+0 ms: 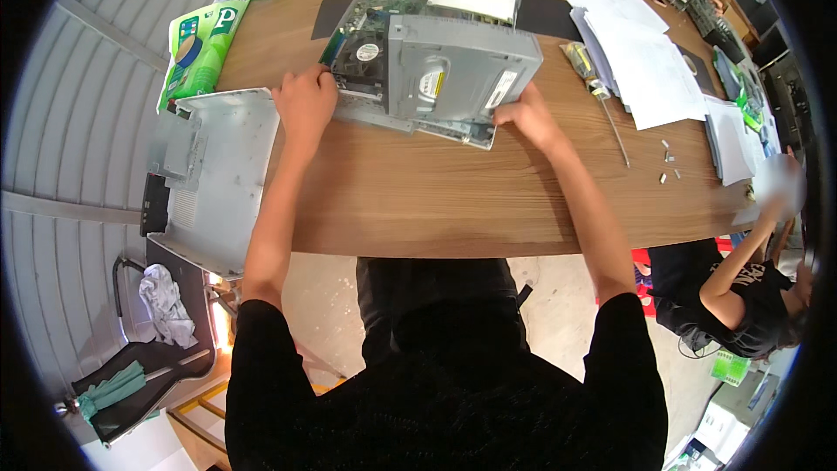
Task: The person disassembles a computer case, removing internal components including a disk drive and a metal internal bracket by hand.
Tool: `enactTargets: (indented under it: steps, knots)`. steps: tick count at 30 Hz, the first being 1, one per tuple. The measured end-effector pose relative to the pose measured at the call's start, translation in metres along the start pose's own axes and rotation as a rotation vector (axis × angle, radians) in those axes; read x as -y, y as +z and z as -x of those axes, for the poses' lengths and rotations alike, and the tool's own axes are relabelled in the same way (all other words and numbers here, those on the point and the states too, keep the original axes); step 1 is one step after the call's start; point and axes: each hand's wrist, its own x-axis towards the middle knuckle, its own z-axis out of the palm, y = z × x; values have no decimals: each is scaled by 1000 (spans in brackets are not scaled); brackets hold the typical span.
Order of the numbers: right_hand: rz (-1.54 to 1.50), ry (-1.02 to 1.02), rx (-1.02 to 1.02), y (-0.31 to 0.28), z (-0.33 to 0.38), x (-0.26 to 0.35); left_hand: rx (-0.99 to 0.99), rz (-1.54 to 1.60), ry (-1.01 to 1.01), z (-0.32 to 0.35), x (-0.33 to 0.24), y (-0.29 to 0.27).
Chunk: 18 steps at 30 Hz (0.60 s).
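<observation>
An opened desktop computer chassis [375, 113] stands on the wooden table in front of me. It shows a green circuit board [397, 2], a black fan [359, 59] with a round white label, and a raised grey drive bracket [466, 70] with small labels. My left hand [305, 105] is closed on the chassis's left edge, its fingertips partly hidden. At the near right corner, my right hand [529, 119] grips the chassis with thumb and bent fingers. A metal case cover [231, 170] lies beside my left forearm, its inner side up.
A screwdriver [600, 92] lies right of the chassis, near several small pale pieces [667, 157]. Paper stacks [641, 70] spread at the right. Green-and-white packages [202, 48] sit at the far left. Other people [741, 296] are at the right edge and far right.
</observation>
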Motion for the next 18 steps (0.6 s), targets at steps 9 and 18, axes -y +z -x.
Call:
enactTargets:
  steps: [9, 18]
  knots:
    - [-153, -15, 123, -7, -29, -19, -69, 88, -1, -2, 9, 5]
    - [-225, -11, 61, -3, -22, -19, -134, 186, 90, 4, 11, 6]
